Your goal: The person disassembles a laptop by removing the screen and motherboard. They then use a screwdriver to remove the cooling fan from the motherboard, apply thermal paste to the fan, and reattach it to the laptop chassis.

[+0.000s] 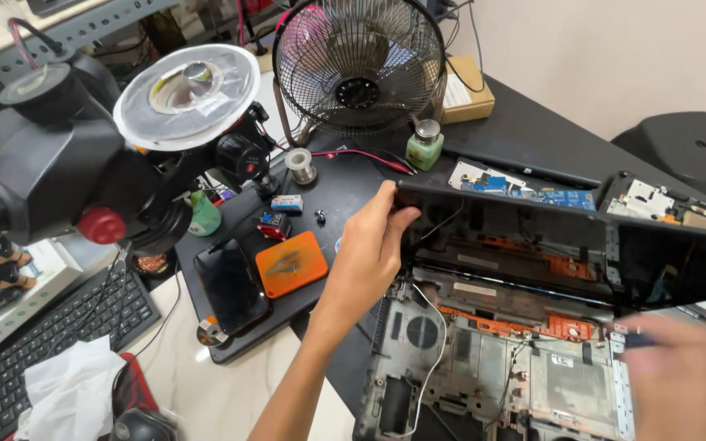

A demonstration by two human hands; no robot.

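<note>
My left hand (372, 249) grips the left edge of a raised black laptop cover panel (533, 237), holding it tilted up over the opened laptop base (484, 367). The base shows a grey metal frame, an orange flex strip and loose wires. At the lower right my right hand (680, 380) is blurred; it holds a small dark tool (637, 339) near the base's right edge. A blue circuit board (533, 189) lies behind the lifted panel.
A black microscope (67, 163) with a ring light stands at the left, a desk fan (359, 65) at the back. A phone (232, 286), an orange pad (291, 263), a green bottle (424, 147), a solder spool (301, 166), a keyboard (51, 343) and tissue (71, 396) surround the mat.
</note>
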